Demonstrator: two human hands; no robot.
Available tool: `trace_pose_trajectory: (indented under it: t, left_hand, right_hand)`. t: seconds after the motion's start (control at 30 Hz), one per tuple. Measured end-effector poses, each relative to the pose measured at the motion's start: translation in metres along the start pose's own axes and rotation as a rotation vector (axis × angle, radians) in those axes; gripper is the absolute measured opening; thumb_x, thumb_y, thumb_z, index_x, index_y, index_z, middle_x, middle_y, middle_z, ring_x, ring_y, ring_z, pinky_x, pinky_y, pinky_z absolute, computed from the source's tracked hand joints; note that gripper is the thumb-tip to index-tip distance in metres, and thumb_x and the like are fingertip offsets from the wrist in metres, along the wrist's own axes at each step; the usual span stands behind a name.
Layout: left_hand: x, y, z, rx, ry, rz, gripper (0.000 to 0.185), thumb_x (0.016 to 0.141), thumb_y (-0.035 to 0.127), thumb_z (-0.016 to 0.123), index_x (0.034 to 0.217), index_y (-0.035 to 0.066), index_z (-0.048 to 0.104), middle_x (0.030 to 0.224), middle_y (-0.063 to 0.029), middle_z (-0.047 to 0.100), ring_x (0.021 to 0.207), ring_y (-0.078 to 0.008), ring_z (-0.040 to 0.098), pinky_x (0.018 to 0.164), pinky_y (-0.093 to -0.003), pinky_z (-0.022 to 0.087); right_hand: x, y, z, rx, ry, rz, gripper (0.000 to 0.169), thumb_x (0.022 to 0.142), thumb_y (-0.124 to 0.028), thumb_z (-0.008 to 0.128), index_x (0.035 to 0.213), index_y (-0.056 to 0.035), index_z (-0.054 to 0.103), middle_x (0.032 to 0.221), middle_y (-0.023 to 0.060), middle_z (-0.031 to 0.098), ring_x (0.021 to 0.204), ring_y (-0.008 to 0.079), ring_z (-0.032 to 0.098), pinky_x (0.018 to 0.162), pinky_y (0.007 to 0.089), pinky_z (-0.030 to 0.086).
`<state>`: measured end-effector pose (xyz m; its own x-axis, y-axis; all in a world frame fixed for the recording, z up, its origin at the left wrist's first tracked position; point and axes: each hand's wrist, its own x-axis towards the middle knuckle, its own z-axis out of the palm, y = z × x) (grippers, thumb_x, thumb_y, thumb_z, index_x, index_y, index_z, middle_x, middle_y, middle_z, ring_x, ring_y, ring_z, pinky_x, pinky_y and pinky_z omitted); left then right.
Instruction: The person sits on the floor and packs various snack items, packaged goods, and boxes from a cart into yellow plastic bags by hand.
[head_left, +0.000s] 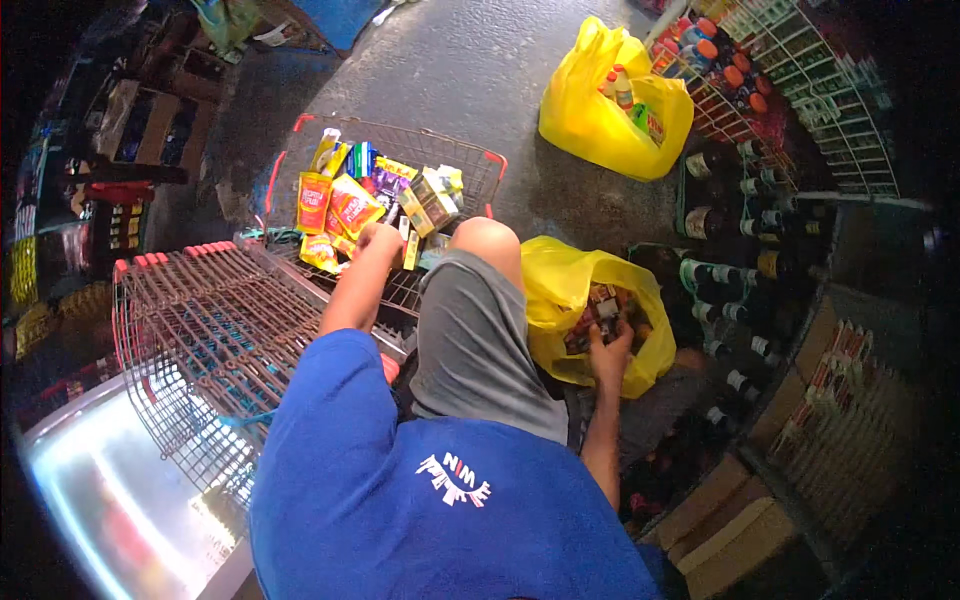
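My left hand reaches over a wire shopping basket with red corner guards, among its packets. It is partly hidden by my wrist, so what its fingers hold is unclear. Orange and red sachets, a purple and yellow packet and a clear-sided box lie inside. On the other side of my raised knee, my right hand is inside an open yellow plastic bag. Thumb and fingers grip a small dark pack with a pale patch, above other dark packs.
A second yellow bag, holding bottles and packets, stands on the dark floor. Nested wire carts are close on my left. Crated dark bottles line the right, below a white wire rack. Cardboard boxes sit at lower right.
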<state>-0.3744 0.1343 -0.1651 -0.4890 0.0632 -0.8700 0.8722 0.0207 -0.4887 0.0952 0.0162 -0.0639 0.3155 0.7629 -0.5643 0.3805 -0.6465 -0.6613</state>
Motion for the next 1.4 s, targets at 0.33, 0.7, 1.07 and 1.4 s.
trace_pose_trajectory:
  t: [0.33,0.7,1.07,1.4]
  left_hand:
    - [0.056,-0.016,0.062,0.374,1.14,0.565,0.022,0.086,0.023,0.055,0.071,0.015,0.068,0.074,-0.0059,0.068,0.066,-0.023,0.067,0.054,-0.0397,0.053]
    - [-0.043,-0.025,-0.01,0.563,0.926,0.842,0.02,0.081,0.025,0.057,0.068,0.016,0.069,0.074,-0.0085,0.071,0.064,-0.023,0.069,0.048,-0.0421,0.049]
    - [-0.456,0.045,-0.1,-0.385,0.488,1.6,0.028,0.092,0.017,0.062,0.113,-0.002,0.056,0.095,-0.008,0.067,0.08,-0.0131,0.064,0.07,-0.0306,0.052]
    - [-0.337,0.158,0.007,-0.442,0.904,0.56,0.049,0.081,0.022,0.063,0.117,0.001,0.037,0.088,-0.0248,0.069,0.085,-0.04,0.069,0.074,-0.0502,0.054]
  right_hand:
    - [-0.024,0.017,-0.013,-0.344,0.034,-0.277,0.046,0.085,-0.025,0.068,0.12,0.0015,0.054,0.116,0.0237,0.056,0.11,0.0377,0.054,0.093,0.0445,0.044]
    - [-0.054,-0.028,-0.038,-0.114,-0.294,-0.162,0.047,0.086,-0.031,0.066,0.116,0.0037,0.056,0.118,0.0253,0.057,0.113,0.0356,0.055,0.095,0.0427,0.044]
    - [-0.084,-0.179,-0.05,0.915,-0.182,-0.706,0.066,0.083,-0.021,0.076,0.134,-0.0026,0.04,0.127,0.0144,0.052,0.115,0.0219,0.054,0.099,0.0362,0.043]
    - [-0.024,-0.042,-0.012,0.645,-0.063,-0.116,0.042,0.089,-0.02,0.067,0.123,-0.0013,0.051,0.11,0.0129,0.062,0.098,0.0235,0.063,0.085,0.0374,0.05]
